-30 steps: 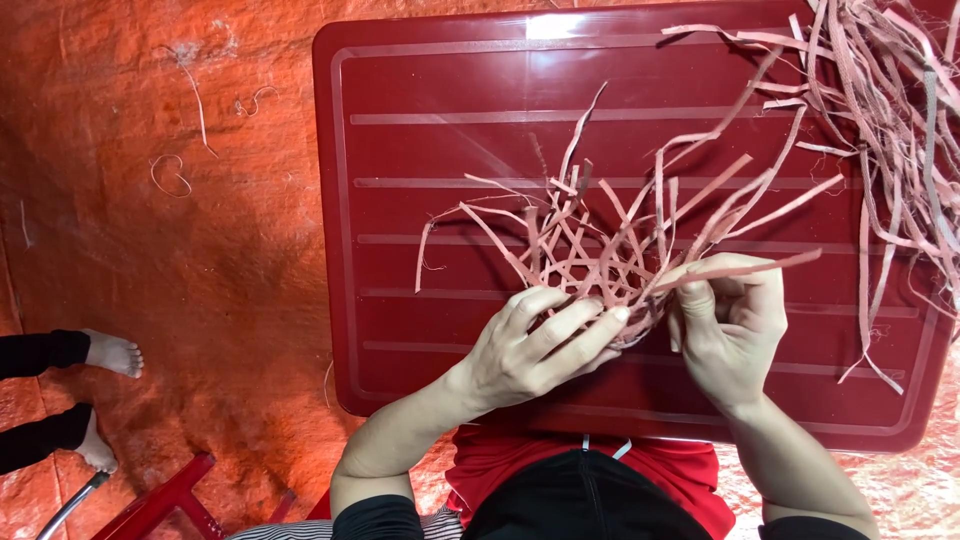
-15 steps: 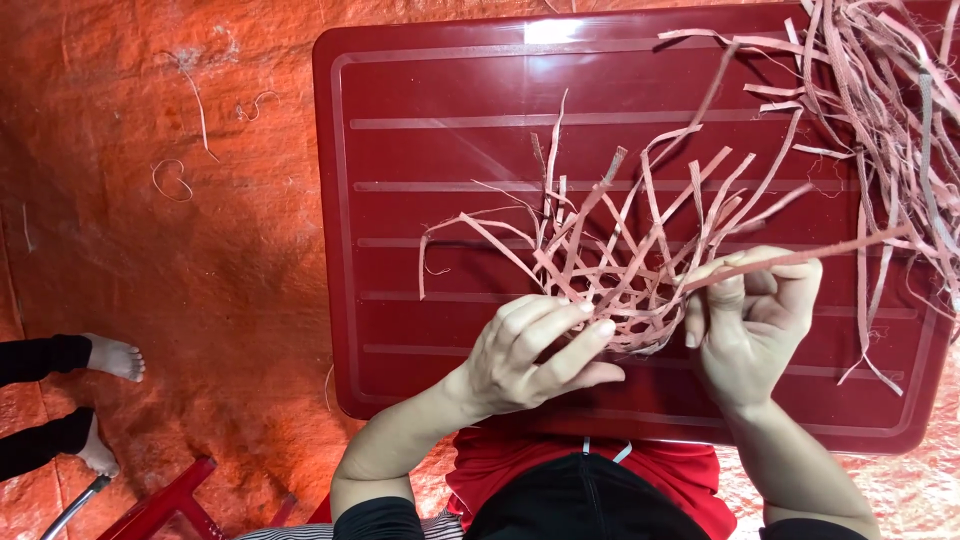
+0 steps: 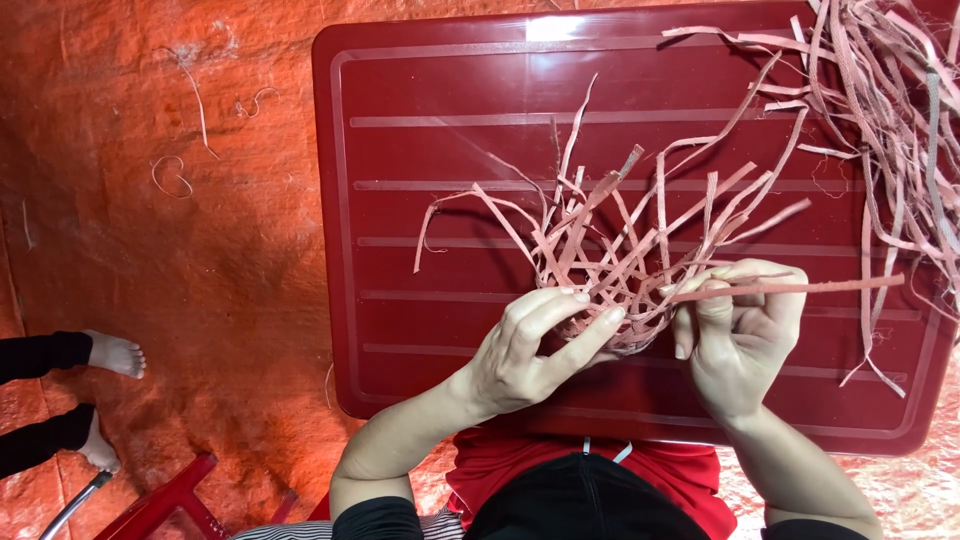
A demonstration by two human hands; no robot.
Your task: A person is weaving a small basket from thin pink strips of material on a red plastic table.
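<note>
A half-woven piece of pink flat strips (image 3: 610, 265) rests on a dark red plastic table (image 3: 450, 150), its loose ends fanning up and outward. My left hand (image 3: 535, 350) presses on the woven base, fingers spread over its near left edge. My right hand (image 3: 740, 330) grips the right side of the weave and pinches one long pink strip (image 3: 800, 288) that runs straight out to the right. The woven middle is partly hidden under both hands.
A heap of loose pink strips (image 3: 890, 90) lies on the table's far right corner. Orange tarpaulin (image 3: 180, 240) covers the floor, with stray strip scraps. Another person's bare feet (image 3: 110, 355) show at the left edge. A red stool leg (image 3: 165, 505) sits bottom left.
The weave has been tilted up and turned, its strips spreading wider. My right hand has drawn one strip out sideways to the right. My left hand has stayed on the base.
</note>
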